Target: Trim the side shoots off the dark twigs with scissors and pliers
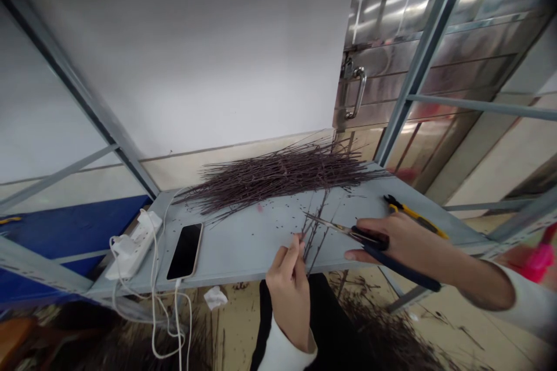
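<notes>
My left hand (290, 287) is closed in a pinch on a thin dark twig (303, 236) near the front edge of the shelf. In my right hand (404, 243) is a pair of long-nose pliers (342, 228) with slim metal jaws and dark blue-black handles. The jaws point left, just above the pinching fingers and close to the twig. A few loose branching twigs (319, 226) lie between the two hands, under the jaws. Behind them a thick bundle of dark twigs (278, 177) stretches across the back of the shelf.
Yellow-and-black cutters (415, 217) lie right of my right hand. A phone (185, 250) on a white cable and a power strip (134, 246) occupy the left of the grey shelf (243, 249). Metal posts (424, 64) flank it. Twigs (383, 330) litter the floor.
</notes>
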`<state>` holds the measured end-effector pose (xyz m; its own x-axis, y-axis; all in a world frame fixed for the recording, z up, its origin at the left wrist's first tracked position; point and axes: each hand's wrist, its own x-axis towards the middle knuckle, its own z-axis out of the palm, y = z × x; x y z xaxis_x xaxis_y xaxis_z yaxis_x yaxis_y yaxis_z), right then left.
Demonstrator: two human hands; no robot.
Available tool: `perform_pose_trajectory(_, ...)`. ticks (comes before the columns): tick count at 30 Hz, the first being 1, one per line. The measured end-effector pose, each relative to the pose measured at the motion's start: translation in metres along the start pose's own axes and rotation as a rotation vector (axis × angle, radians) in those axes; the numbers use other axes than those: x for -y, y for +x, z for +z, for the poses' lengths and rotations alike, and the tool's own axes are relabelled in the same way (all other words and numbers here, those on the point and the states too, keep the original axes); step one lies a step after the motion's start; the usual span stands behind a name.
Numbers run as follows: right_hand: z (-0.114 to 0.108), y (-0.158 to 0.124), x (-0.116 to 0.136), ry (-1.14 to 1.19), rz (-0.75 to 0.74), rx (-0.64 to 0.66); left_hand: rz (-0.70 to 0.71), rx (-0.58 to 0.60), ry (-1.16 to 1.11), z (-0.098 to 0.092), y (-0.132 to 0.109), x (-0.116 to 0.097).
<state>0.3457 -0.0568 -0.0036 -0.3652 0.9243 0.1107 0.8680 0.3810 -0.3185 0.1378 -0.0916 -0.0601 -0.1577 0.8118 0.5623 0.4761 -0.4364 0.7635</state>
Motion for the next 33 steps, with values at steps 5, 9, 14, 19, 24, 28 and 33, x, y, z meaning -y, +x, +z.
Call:
perform_pose_trajectory(5, 0.003, -0.002, -0.001, 0.097, -0.003, -0.001, -0.024, 0.125, -0.15, 0.0, 0.003, 0.0)
perform_pose_trajectory(9, -0.001, -0.004, 0.0, 0.181, -0.057, 0.024, -0.035, 0.212, -0.196, 0.001, 0.005, -0.003)
perform_pose_trajectory(14, 0.003, -0.002, -0.003, 0.239, -0.098, -0.009, -0.042, 0.236, -0.242, 0.003, 0.004, -0.004)
perform_pose_trajectory(19, 0.005, 0.003, -0.011, 0.165, -0.083, -0.027, -0.072, 0.224, -0.249, 0.003, 0.003, -0.001)
perform_pose_trajectory(24, 0.004, 0.0, -0.012, 0.136, -0.042, -0.021, -0.126, 0.195, -0.219, -0.003, 0.005, -0.004)
perform_pose_trajectory(28, 0.005, 0.0, -0.013, 0.162, -0.027, 0.043, -0.189, 0.187, -0.223, -0.006, 0.007, -0.008)
perform_pose_trajectory(33, 0.014, -0.011, -0.021, 0.235, 0.01, 0.047, -0.318, 0.164, -0.237, -0.009, 0.008, -0.006)
